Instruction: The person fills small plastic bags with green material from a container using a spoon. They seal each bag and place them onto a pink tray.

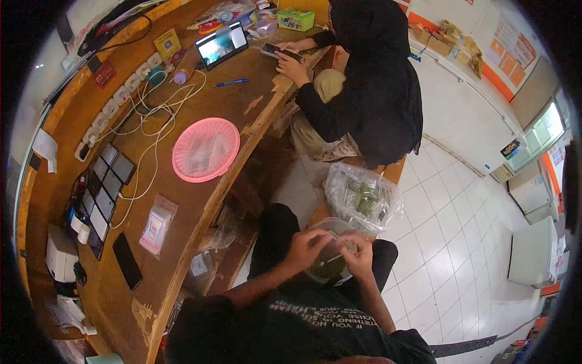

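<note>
Above my lap, my left hand (308, 247) is closed in a pinch, fingertips near the rim of a clear round tub (324, 270). My right hand (357, 255) pinches close beside it. Between the two hands is what looks like thin clear plastic, blurred, so its shape is hard to make out. Dark green contents show inside the tub, partly covered by my hands. Just beyond it lies a large clear plastic bag (364, 197) with green pieces in it.
A pink basket (206, 124) holding flat clear bags stands on the wooden desk (200, 224) to the left. Several phones (104, 203), tangled white cables and a tablet (222, 45) are on it too. A person in black (376, 79) sits ahead, holding a phone (282, 52).
</note>
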Action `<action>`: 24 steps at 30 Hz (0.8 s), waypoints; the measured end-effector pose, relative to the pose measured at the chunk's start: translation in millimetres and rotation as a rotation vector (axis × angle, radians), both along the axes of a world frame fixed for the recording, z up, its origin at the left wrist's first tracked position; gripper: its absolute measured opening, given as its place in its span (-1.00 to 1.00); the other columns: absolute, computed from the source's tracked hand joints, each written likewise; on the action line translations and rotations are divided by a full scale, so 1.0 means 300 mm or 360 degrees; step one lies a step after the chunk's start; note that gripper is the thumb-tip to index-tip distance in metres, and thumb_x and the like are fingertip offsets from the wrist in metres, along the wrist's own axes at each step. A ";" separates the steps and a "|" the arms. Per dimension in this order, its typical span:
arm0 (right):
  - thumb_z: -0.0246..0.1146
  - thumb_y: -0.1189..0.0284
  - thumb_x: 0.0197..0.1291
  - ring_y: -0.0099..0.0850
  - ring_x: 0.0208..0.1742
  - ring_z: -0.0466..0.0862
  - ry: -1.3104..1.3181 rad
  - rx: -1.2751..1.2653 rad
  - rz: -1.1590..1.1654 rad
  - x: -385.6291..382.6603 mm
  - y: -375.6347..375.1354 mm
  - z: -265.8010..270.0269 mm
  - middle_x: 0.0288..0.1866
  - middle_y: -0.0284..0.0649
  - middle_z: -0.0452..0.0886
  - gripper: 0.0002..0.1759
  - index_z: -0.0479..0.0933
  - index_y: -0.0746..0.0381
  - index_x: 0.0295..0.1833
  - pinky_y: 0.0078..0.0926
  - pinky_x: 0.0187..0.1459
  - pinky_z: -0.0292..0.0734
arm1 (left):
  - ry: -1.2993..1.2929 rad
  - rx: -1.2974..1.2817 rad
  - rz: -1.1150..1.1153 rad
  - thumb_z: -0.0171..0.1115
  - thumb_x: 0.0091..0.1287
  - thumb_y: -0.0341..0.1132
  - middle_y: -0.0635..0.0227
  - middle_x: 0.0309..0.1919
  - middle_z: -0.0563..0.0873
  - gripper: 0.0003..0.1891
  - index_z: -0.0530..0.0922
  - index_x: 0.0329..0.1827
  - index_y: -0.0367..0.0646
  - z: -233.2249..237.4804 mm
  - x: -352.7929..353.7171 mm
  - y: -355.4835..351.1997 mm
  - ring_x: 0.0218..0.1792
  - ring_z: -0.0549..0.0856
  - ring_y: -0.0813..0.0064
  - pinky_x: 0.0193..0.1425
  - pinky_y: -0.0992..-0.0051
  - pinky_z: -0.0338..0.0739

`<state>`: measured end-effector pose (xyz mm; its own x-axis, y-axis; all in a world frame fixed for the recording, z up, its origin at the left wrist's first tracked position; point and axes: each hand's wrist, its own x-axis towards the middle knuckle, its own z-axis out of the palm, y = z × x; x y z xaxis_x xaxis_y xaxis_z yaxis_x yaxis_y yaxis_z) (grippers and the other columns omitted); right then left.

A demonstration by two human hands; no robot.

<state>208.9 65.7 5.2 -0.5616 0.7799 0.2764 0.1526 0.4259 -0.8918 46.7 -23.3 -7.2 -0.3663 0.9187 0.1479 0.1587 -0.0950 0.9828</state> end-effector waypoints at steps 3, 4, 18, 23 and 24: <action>0.40 0.50 0.08 -0.32 -0.25 0.68 0.0040 -0.0010 0.0027 0.001 0.002 0.007 -0.31 -0.20 0.71 -0.91 0.68 0.21 -0.26 -0.38 -0.12 0.43 | 0.0088 0.0082 0.0003 0.33 0.35 -0.35 0.16 -0.21 0.80 -0.81 0.68 -0.14 -0.33 0.017 -0.011 0.007 -0.15 0.79 0.45 -0.10 0.47 0.61; 0.40 0.50 0.08 -0.31 -0.24 0.68 0.0022 0.0011 0.0026 0.002 0.000 0.009 -0.30 -0.19 0.72 -0.90 0.68 0.21 -0.25 -0.37 -0.13 0.44 | 0.0085 0.0084 0.0007 0.33 0.35 -0.35 0.16 -0.21 0.80 -0.81 0.68 -0.14 -0.33 0.019 -0.015 0.009 -0.15 0.79 0.45 -0.10 0.47 0.61; 0.37 0.46 0.13 -0.28 -0.04 0.68 -0.0092 -0.0036 0.0086 -0.065 0.017 0.055 -0.20 -0.21 0.74 -0.88 0.68 0.18 -0.18 -0.29 0.19 0.34 | -0.0196 0.0229 0.0406 0.28 0.40 -0.39 0.20 -0.35 0.76 -0.86 0.66 -0.19 -0.32 0.023 -0.077 0.031 -0.27 0.75 0.48 -0.14 0.50 0.58; 0.33 0.48 0.18 -0.30 0.02 0.66 -0.0178 0.0136 0.0101 -0.074 0.072 0.088 -0.18 -0.24 0.74 -0.92 0.68 0.17 -0.20 -0.30 0.24 0.31 | 0.0010 0.0195 0.0283 0.28 0.40 -0.39 0.20 -0.30 0.77 -0.86 0.67 -0.16 -0.31 0.082 -0.124 0.038 -0.24 0.75 0.47 -0.10 0.50 0.58; 0.32 0.49 0.20 -0.33 0.00 0.66 -0.0145 0.0080 -0.0007 -0.065 0.095 0.071 -0.18 -0.24 0.74 -0.94 0.68 0.20 -0.22 -0.33 0.22 0.35 | -0.0008 0.0203 0.0273 0.29 0.38 -0.39 0.19 -0.24 0.76 -0.86 0.67 -0.13 -0.30 0.094 -0.134 0.041 -0.18 0.74 0.42 -0.04 0.46 0.58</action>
